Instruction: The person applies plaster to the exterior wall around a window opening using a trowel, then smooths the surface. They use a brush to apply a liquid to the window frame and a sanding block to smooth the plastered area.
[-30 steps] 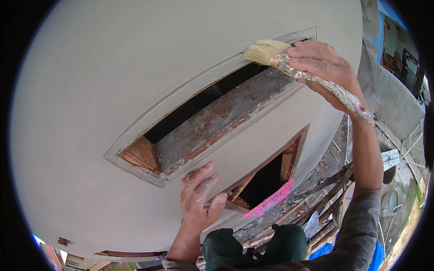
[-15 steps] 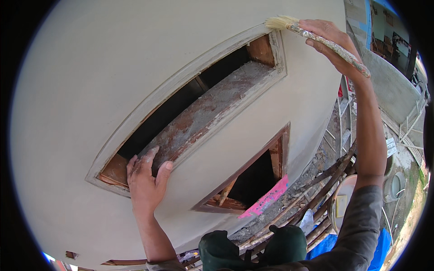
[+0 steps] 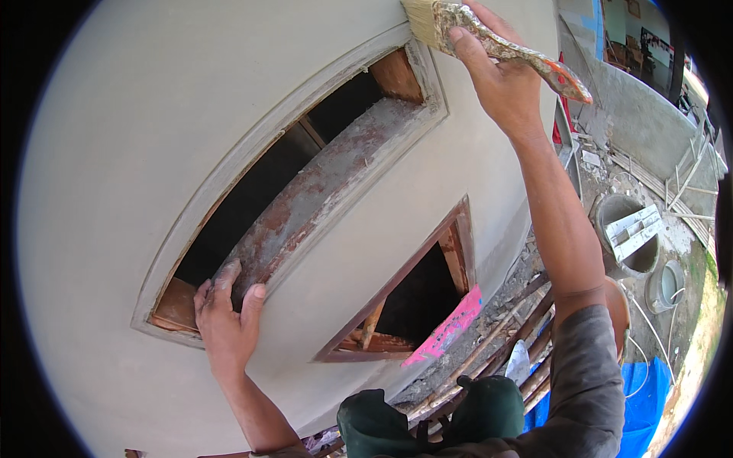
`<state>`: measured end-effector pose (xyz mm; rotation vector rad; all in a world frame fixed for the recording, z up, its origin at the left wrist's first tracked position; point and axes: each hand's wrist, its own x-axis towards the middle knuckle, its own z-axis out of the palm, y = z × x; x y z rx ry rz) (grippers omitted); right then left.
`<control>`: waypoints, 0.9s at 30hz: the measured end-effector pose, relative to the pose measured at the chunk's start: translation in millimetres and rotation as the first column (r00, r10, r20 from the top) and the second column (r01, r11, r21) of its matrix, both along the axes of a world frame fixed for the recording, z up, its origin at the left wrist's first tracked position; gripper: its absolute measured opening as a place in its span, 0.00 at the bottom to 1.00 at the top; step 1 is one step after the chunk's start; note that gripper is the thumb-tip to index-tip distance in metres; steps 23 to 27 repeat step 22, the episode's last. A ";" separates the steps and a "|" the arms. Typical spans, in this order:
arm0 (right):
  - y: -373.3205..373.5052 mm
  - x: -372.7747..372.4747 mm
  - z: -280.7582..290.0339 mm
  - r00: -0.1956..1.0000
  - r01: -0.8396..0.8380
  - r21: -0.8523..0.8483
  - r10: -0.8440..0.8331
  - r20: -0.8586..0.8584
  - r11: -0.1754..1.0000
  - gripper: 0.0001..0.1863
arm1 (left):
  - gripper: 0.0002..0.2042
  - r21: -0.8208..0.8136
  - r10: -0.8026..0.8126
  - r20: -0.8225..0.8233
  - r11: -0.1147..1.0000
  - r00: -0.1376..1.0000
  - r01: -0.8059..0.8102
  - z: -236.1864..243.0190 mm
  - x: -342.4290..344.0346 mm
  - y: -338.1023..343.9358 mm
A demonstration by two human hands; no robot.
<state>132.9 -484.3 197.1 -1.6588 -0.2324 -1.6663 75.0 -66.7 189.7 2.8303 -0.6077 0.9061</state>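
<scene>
My right hand [image 3: 500, 80] is clamped around the crusted paintbrush [image 3: 489, 38], bristles at the wall [image 3: 114, 114] above the window frame [image 3: 305, 99]. My left hand [image 3: 223, 320] grips the rough, rusty sill [image 3: 305, 214]. I'm perched high on poles [image 3: 489, 343]; overreach and I'd likely slip. Plaster's smooth, pale, matte.

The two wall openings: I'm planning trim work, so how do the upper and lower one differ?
The upper opening is long, with a pale moulded frame; the lower opening is shorter, edged in bare reddish wood. The left hand grips the upper one's sill; pink paint marks the wall by the lower. Both are dark inside.
</scene>
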 end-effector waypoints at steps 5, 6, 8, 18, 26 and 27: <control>5.2 -17.2 -75.7 0.958 0.086 -0.014 -0.087 -0.273 0.996 0.22 | 0.23 0.011 -0.010 0.002 1.000 1.000 0.010 0.6 -1.3 3.7; 4.7 -24.5 -82.1 0.962 0.063 0.028 -0.054 -0.267 0.998 0.22 | 0.23 0.026 -0.010 0.007 1.000 1.000 0.010 1.2 -1.4 3.5; 4.7 -32.7 -90.9 0.968 0.014 0.113 0.015 -0.251 0.994 0.23 | 0.23 0.040 -0.015 0.019 0.999 1.000 0.014 2.6 -0.7 3.6; -4.2 -10.5 -48.5 0.984 0.123 -0.124 -0.137 -0.111 0.985 0.19 | 0.24 0.051 -0.031 0.023 0.998 0.999 0.030 -1.1 2.1 0.9; -3.6 -22.3 -94.5 0.971 0.012 0.063 0.004 -0.241 0.998 0.21 | 0.25 0.075 -0.026 0.021 0.997 0.999 0.024 -0.5 1.7 2.8; -3.6 -22.3 -94.5 0.971 0.012 0.063 0.004 -0.241 0.998 0.21 | 0.25 0.075 -0.026 0.021 0.997 0.999 0.024 -0.5 1.7 2.8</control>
